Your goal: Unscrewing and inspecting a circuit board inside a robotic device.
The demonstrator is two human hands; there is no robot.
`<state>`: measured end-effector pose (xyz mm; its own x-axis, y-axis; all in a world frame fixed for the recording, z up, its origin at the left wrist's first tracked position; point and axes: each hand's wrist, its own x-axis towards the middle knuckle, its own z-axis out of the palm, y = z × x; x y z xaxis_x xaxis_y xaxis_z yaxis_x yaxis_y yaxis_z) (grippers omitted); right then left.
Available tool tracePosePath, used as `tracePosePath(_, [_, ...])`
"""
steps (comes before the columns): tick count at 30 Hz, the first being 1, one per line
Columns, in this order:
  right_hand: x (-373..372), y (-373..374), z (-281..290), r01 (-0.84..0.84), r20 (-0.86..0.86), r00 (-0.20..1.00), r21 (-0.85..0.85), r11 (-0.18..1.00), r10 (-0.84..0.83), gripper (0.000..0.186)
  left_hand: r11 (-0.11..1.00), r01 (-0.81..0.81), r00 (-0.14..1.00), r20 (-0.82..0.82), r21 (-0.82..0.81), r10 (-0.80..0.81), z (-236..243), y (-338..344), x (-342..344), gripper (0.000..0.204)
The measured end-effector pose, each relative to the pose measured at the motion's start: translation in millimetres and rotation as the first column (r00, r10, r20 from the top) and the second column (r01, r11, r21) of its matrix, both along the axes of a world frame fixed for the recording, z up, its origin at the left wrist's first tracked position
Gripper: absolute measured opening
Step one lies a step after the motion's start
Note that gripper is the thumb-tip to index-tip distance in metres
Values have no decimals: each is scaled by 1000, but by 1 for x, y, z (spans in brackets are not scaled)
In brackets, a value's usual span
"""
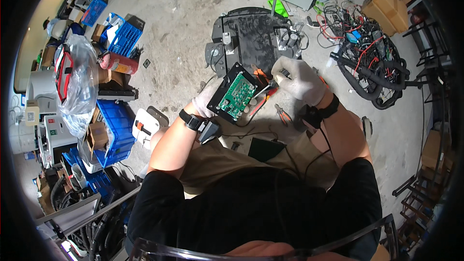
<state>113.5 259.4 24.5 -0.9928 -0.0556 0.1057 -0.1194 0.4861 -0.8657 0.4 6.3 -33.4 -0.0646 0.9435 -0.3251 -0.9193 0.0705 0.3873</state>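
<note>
My white-gloved left hand (pixel 203 104) grips a black casing (pixel 240 70) bearing a green circuit board (pixel 235 97), on the near side of a dark machine base (pixel 253 31), while my right hand (pixel 299 81) closes around a dark-handled tool (pixel 284 73) just right of it. At left, a blue crate (pixel 119 133) holds a cardboard box (pixel 98 135); farther off, a blue basket (pixel 126 39) contains white material I cannot identify.

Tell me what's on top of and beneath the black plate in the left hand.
A green circuit board lies on the black plate. Its underside and part of the left hand are covered.
</note>
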Motion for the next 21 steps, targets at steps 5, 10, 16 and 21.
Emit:
tracePosePath(5, [-2, 0, 4, -20, 24, 1000, 18, 1000, 19, 7, 998, 14, 997, -80, 63, -9, -8, -6, -4, 51])
tracePosePath(10, [-1, 1, -7, -25, -32, 999, 47, 999, 27, 6, 993, -120, 992, 20, -22, 121, 0, -1, -3, 54])
tracePosePath(16, [-1, -6, -10, -28, 18, 999, -62, 998, 29, 7, 997, -44, 999, 8, 56, 44, 7, 4, -2, 52])
tracePosePath(21, [-1, -3, -5, -34, -62, 998, -30, 999, 32, 8, 997, -78, 997, 12, -3, 78, 8, 3, 2, 50])
